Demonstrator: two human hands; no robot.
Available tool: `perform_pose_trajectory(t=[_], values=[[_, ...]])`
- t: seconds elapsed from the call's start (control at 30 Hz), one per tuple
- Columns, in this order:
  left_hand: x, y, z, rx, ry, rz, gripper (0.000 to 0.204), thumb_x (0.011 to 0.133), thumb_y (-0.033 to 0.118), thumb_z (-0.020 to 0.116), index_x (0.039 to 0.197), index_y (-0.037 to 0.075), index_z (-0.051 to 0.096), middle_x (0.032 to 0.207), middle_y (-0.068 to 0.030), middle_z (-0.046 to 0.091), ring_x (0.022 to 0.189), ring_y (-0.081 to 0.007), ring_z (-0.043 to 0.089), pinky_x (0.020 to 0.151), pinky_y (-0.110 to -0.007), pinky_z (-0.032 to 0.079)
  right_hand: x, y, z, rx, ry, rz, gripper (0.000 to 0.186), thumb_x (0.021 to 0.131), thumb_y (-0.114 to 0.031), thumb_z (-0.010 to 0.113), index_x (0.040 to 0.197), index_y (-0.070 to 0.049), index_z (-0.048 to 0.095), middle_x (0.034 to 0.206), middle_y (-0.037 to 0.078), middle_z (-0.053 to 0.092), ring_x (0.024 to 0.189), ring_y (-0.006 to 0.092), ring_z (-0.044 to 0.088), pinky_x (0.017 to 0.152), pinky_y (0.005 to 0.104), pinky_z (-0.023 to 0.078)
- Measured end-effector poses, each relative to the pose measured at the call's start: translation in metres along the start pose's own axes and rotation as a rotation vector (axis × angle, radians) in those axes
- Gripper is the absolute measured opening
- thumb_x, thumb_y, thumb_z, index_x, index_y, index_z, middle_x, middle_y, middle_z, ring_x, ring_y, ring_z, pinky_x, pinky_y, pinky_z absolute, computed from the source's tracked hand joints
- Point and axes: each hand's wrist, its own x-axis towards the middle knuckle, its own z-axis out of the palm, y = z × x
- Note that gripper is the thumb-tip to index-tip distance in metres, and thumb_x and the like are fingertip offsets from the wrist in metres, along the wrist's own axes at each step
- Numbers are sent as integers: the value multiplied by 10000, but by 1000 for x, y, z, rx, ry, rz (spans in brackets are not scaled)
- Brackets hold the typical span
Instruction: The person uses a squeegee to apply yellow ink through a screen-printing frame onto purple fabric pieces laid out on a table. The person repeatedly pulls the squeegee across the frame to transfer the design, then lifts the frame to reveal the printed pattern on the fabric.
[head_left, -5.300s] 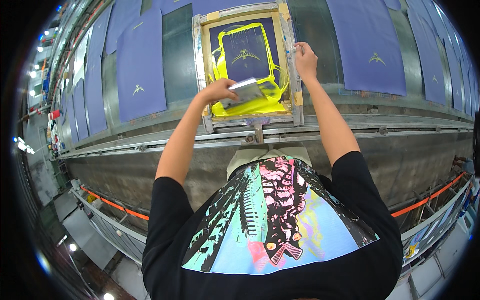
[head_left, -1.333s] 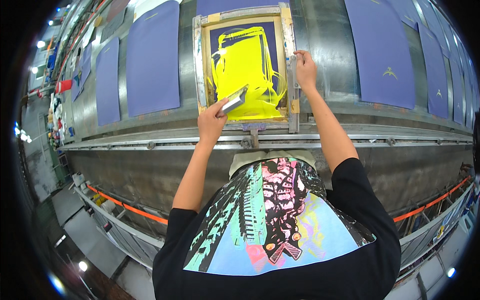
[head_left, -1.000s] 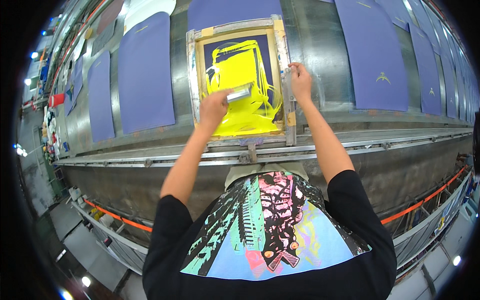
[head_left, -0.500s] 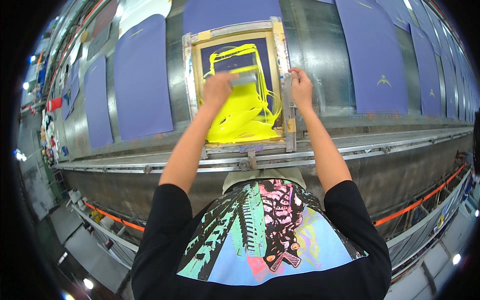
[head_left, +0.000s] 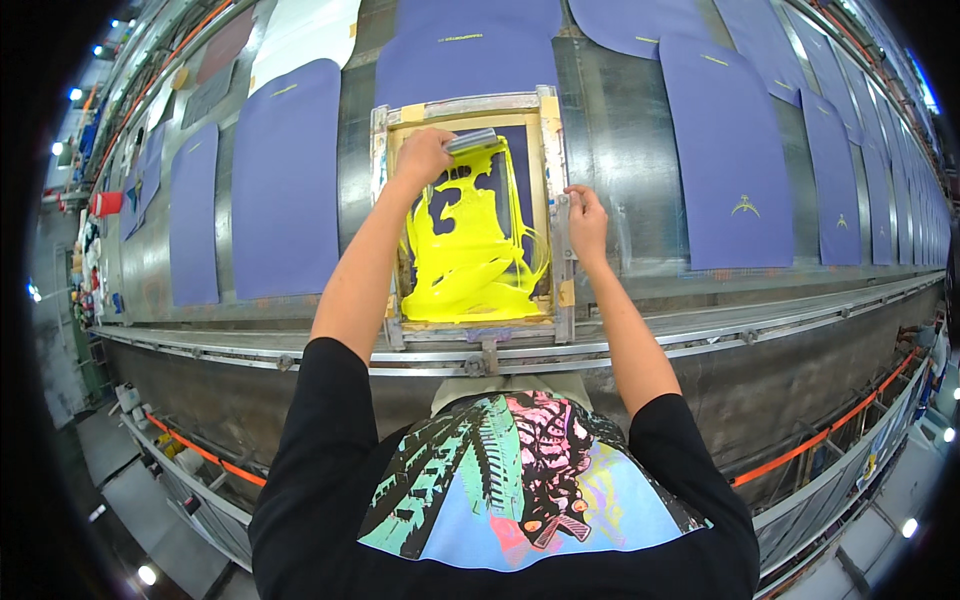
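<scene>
A screen printing frame (head_left: 548, 125) with worn, taped wooden rails lies on a blue fabric panel. Bright yellow ink (head_left: 470, 285) covers much of its mesh in thick, uneven smears, heaviest at the near end. My left hand (head_left: 422, 156) is closed around a squeegee (head_left: 472, 140) near the far end of the mesh. Under the squeegee's right end, ink trails down in strands. At the right rail, my right hand (head_left: 588, 225) pinches the frame's edge with bent fingers. The squeegee's lower edge is partly hidden.
Blue fabric panels (head_left: 725, 150) lie along the long metal table (head_left: 620, 130) on both sides, some with small yellow prints. A metal rail (head_left: 680, 345) runs along the near edge. A red container (head_left: 106, 204) stands at far left.
My left hand has moved the squeegee toward the far end of the frame. Dark patches now show in the ink there. My right hand stays on the right rail; the view has shifted slightly.
</scene>
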Motion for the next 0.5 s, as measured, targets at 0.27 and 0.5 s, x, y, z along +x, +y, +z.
perform_pose_trajectory(t=[0.27, 0.5], values=[[-65, 13, 38, 38, 189, 82, 372, 820, 51, 636, 1065, 273, 806, 1016, -79, 775, 900, -321, 739, 811, -442, 589, 19, 2, 8, 39, 25, -85, 177, 1029, -191, 587, 1088, -85, 716, 658, 41, 510, 603, 138, 471, 590, 341, 391], [-177, 52, 84, -41, 247, 285, 354, 782, -38, 661, 1056, 151, 783, 1126, -30, 767, 1017, -257, 727, 869, -404, 582, 61, 43, -10, 133, -92, 35, 191, 1035, -200, 580, 1082, -78, 719, 717, 41, 590, 658, 148, 521, 643, 340, 427]])
